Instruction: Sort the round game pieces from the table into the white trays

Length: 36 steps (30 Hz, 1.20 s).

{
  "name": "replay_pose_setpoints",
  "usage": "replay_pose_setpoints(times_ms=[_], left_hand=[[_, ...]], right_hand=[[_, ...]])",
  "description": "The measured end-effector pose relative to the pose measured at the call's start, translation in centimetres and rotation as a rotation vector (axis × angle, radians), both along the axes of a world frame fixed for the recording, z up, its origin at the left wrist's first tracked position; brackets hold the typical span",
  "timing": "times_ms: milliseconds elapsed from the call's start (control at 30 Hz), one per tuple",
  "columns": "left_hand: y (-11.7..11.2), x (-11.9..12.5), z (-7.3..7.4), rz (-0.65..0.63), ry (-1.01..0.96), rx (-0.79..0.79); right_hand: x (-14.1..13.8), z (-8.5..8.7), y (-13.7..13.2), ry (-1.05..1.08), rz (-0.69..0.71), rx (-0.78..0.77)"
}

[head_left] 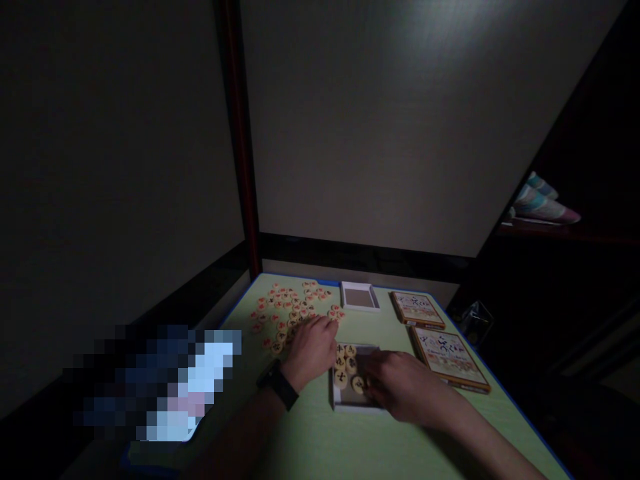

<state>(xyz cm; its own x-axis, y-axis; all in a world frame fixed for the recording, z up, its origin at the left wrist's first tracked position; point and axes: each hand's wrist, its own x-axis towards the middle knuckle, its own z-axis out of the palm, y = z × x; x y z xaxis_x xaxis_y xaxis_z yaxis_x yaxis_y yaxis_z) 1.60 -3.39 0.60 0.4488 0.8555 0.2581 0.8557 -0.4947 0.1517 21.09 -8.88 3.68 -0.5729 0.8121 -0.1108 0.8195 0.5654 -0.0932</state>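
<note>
My left hand (314,347), with a dark band on its wrist, is over the near edge of a spread of round wooden Chinese chess pieces (283,301). Its fingers are curled, and whatever lies under them is hidden. A shallow white box (346,403) stands close to me, holding several pieces with dark characters (351,365) in its left part. Over the right side of this box is my right hand (393,383), its fingers bent downward and closed. A single piece (359,385) lies just left of its fingertips; anything inside the grip is hidden.
Another shallow white box (360,298) stands at the back of the green table (300,447). Two flat boxes with printed covers (417,310) (450,359) lie on the right. A lit, pixelated screen (200,380) is at the left edge. Walls border the table's back and left.
</note>
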Motion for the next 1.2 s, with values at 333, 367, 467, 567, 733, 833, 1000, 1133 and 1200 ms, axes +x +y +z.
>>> replay_pose_setpoints(times_ms=[333,367,467,567,733,833,1000,1133,1200], left_hand=[[0.1,0.0,-0.2,-0.016,0.003,0.003],[0.1,0.0,-0.2,-0.018,0.002,0.009],[0.1,0.1,-0.3,-0.023,0.002,0.025],[0.1,0.1,-0.4,-0.027,-0.003,0.031],[0.0,0.1,-0.4,-0.023,-0.012,0.006],[0.0,0.1,-0.3,-0.017,-0.011,-0.006],[0.0,0.1,-0.3,-0.021,-0.008,0.01],[0.0,0.0,-0.1,-0.029,-0.001,-0.009],[-0.1,0.0,0.1,-0.029,0.007,-0.026]], right_hand=[[0.1,-0.6,0.2,0.072,0.119,-0.006],[0.1,-0.6,0.3,0.076,0.128,-0.009],[-0.1,-0.7,0.6,0.078,0.14,-0.026],[-0.3,-1.0,0.8,0.06,0.125,-0.013],[-0.7,-1.3,1.1,0.051,0.136,0.015],[-1.0,-1.5,1.1,0.031,0.114,0.037],[-1.3,-1.6,1.1,0.005,0.081,0.066],[-1.5,-1.5,1.0,0.018,0.072,0.069],[-1.5,-1.4,1.0,0.015,0.074,0.068]])
